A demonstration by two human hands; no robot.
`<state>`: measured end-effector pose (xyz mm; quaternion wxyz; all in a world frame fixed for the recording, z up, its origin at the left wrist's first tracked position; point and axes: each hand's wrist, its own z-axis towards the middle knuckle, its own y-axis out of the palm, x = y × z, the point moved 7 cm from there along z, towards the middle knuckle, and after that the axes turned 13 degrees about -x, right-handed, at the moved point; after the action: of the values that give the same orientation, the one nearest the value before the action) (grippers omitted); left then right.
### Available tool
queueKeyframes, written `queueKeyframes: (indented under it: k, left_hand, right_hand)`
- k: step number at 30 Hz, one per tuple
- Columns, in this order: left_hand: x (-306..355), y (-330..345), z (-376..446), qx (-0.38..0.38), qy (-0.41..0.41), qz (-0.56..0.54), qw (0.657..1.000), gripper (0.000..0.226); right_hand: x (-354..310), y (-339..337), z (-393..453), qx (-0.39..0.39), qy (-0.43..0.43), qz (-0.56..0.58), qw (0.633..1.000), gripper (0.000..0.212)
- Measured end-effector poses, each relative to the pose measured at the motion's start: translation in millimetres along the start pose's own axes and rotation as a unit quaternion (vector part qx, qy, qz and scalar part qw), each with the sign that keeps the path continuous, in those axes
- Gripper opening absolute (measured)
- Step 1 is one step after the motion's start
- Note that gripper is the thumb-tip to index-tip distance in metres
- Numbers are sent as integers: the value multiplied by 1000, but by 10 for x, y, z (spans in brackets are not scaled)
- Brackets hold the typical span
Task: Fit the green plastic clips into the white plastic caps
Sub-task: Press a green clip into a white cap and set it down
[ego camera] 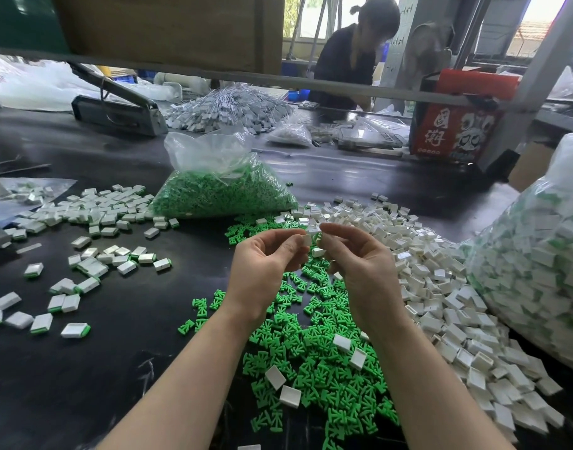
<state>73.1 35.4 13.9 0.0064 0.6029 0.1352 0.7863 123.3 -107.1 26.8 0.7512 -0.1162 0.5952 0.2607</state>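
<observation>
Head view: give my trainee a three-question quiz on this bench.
1. True or false: the loose green clips lie below the raised hands.
2. The loose empty white caps are piled on which side? A) left B) right
3. What holds the bagged green clips behind the hands?

Key: 1 true. 2 B. 3 a clear plastic bag.

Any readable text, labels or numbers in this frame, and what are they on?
"國潮": large white characters on the red box at the far right of the table.
Small white marks under those characters: too small to read.
Faint marks on the white panel behind the other person: blurred, unreadable.
Nothing else carries text.
</observation>
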Motion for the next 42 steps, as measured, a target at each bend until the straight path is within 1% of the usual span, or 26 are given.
queueKeyframes:
  k: [3,6,8,12,14,19,23,25,29,34,42]
  left_hand:
    - [-7,2,-2,-4,-3,2,1000,9]
    - [-17,-11,-2,-2,-6,4,1000,9]
    - [-24,-14,0,-5,-8,-8,1000,10]
    - [-40,-2,11,-8,-18,-53,998,32]
    - [-58,13,15,-12,-23,-57,998,36]
    - [-60,49,10,-28,-21,-48,998,33]
    - [-39,36,14,-24,-12,-28,999,16]
    - [-31,22,13,-18,-6,-14,1000,11]
    - [-7,6,13,-14,10,17,1000,11]
    - [10,-14,17,-12,31,48,998,7]
    - [-8,-26,14,-26,40,120,992,3]
  right_hand:
    - [-11,36,-8,-25,-4,-43,999,22]
    - [-26,92,-8,-47,-9,-90,995,21]
    - [-29,104,-5,-47,-12,-87,995,18]
    - [5,-42,-8,27,-5,-17,999,10]
    - [23,-84,-8,46,0,3,999,10]
    - [-10,-58,-19,62,-28,-8,998,9]
    - [-26,-31,-19,55,-41,-17,997,6]
    - [-36,-16,-22,52,-46,-24,997,4]
    - [-57,-26,-20,62,-50,-60,995,4]
    - [-79,10,-32,57,-50,-116,990,7]
    - [-131,-10,-12,20,-40,-186,982,5]
